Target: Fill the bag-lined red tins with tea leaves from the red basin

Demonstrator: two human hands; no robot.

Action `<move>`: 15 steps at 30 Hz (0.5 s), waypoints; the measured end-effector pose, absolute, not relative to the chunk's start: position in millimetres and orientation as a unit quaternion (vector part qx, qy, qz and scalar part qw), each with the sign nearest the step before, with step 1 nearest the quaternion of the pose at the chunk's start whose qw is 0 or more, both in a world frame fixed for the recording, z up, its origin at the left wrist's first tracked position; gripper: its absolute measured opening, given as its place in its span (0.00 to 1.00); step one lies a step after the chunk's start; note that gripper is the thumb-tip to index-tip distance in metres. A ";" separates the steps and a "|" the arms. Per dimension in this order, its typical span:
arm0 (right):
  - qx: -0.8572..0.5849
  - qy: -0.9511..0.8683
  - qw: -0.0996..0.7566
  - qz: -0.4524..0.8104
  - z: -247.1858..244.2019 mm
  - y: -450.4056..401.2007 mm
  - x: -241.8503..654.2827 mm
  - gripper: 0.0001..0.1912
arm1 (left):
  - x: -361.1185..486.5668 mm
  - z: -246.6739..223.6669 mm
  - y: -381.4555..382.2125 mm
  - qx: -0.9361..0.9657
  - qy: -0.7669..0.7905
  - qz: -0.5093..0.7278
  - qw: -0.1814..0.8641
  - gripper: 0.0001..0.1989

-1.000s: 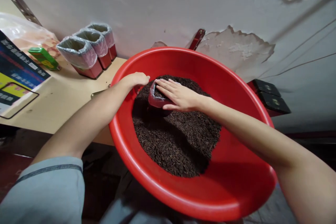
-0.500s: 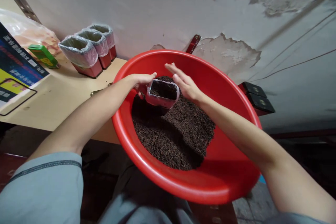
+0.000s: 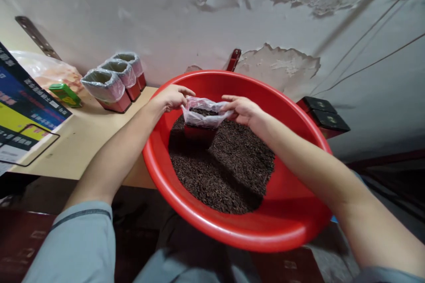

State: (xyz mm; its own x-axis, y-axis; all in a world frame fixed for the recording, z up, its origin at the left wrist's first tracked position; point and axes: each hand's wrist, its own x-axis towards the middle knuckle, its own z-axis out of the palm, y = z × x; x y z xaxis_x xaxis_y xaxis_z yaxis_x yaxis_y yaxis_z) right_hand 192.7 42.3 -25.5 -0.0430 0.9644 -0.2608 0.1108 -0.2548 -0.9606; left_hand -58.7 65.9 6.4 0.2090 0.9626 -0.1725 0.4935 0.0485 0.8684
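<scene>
The foot of the red tin is lost in shadow, so I can't tell how far it sits in the dark granules. My left forearm and the red tub hide part of the table. The left edge cuts off the printed box, its smaller lettering unreadable, and the box covers some of the plastic bag. Emblems on the black boxes are too small to make out.

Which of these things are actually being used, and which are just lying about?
Part of the job:
left hand and right hand, at the edges of the plastic liner
the container it lines
dark granules
red basin
probably the three similar lined containers

Apparently just lying about:
green box
printed package
plastic bag
black-topped boxes
</scene>
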 end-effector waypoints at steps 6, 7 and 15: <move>-0.478 -0.590 0.506 0.408 7.6 52.9 252.8 0.33 | -104.6 37.4 62.6 0.673 0.594 0.312 0.311 0.28; -0.473 -0.618 0.486 0.399 3.4 50.4 260.3 0.37 | -109.6 36.7 60.2 0.695 0.598 0.257 0.306 0.33; -0.310 -0.818 0.237 0.423 -57.5 40.8 197.8 0.44 | -64.0 -6.1 57.9 0.765 0.476 0.121 0.416 0.23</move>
